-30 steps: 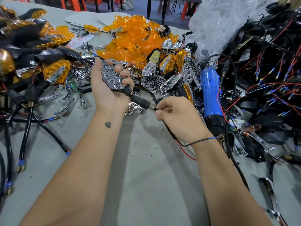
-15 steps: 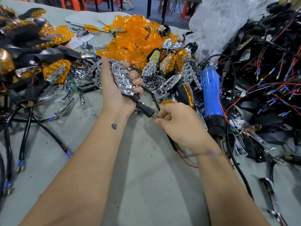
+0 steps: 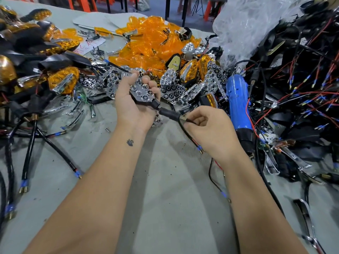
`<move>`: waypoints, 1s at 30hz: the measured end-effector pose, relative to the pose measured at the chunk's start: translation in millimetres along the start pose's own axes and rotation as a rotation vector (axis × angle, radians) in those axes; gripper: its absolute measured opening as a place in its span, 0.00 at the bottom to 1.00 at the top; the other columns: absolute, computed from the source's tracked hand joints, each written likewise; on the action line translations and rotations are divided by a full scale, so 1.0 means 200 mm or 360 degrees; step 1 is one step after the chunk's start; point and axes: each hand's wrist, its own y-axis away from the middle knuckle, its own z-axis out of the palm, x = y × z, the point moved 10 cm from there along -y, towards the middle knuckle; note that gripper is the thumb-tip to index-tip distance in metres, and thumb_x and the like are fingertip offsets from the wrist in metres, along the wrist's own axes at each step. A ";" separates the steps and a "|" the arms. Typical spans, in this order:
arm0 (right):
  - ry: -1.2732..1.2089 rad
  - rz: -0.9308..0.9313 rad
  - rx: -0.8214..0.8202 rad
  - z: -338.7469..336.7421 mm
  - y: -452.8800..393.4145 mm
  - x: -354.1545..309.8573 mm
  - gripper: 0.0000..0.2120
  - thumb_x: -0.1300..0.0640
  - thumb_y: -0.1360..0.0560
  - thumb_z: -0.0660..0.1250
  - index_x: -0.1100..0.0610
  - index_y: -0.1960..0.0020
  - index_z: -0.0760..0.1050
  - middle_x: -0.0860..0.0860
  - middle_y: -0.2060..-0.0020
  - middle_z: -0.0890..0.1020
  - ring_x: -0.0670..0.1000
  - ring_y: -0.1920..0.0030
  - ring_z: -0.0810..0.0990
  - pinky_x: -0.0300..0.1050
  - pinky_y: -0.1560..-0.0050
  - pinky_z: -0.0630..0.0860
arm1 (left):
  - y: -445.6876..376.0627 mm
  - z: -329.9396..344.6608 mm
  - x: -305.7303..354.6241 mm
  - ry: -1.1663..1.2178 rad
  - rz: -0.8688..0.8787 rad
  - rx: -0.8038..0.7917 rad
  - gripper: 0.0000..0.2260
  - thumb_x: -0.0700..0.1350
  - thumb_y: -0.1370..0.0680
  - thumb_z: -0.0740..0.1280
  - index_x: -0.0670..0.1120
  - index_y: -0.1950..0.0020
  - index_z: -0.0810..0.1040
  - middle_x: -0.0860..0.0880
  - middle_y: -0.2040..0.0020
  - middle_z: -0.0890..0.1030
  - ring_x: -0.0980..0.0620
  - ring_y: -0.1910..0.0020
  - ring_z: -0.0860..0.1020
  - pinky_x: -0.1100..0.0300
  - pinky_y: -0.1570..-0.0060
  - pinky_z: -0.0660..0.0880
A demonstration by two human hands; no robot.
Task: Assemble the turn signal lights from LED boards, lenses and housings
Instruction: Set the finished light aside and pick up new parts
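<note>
My left hand (image 3: 131, 105) grips a black turn signal housing (image 3: 144, 94) with a chrome reflector plate set in its face. The housing's black stem (image 3: 167, 114) points right, toward my right hand (image 3: 208, 125). That hand pinches the thin black and red wire (image 3: 185, 131) right where it leaves the threaded end of the stem. The wire loops under my right wrist, its blue-tipped ends lying on the table. Behind my hands lie a pile of amber lenses (image 3: 146, 43) and a heap of loose chrome reflectors (image 3: 192, 88).
A blue electric screwdriver (image 3: 238, 105) lies just right of my right hand. Black housings with red and black wires (image 3: 302, 85) are heaped at the right. Finished amber lights (image 3: 62, 79) and their cables fill the left. A clear plastic bag (image 3: 244, 28) sits behind. Grey table (image 3: 165, 198) lies in front.
My left hand has turned the housing flatter and lower, stem pointing right. My right hand has pulled the wire through the stem, and the wire's tips have come forward onto the table.
</note>
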 end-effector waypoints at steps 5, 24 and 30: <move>-0.0099 -0.0020 0.0150 -0.07 0.00 0.01 0.12 0.64 0.29 0.76 0.50 0.63 0.76 0.44 0.70 0.76 0.39 0.71 0.71 0.30 0.68 0.70 | 0.01 0.03 -0.02 -0.0041 0.0035 -0.0073 0.05 0.47 0.25 0.65 0.46 0.58 0.74 0.49 0.64 0.74 0.51 0.67 0.73 0.59 0.65 0.73; -0.0079 -0.0134 -0.0077 0.00 -0.01 0.02 0.15 0.61 0.21 0.66 0.48 0.64 0.78 0.45 0.75 0.79 0.42 0.75 0.74 0.36 0.70 0.74 | 0.01 0.07 -0.06 0.0215 0.0063 -0.0135 0.10 0.54 0.28 0.68 0.48 0.59 0.75 0.50 0.66 0.73 0.53 0.68 0.70 0.63 0.65 0.69; -0.0233 -0.0077 -0.0104 0.00 -0.01 0.03 0.12 0.63 0.24 0.71 0.52 0.64 0.77 0.44 0.75 0.80 0.39 0.74 0.75 0.31 0.70 0.72 | 0.01 0.08 -0.06 0.0142 0.0036 -0.0152 0.09 0.53 0.27 0.65 0.49 0.59 0.73 0.50 0.66 0.73 0.53 0.68 0.71 0.62 0.65 0.70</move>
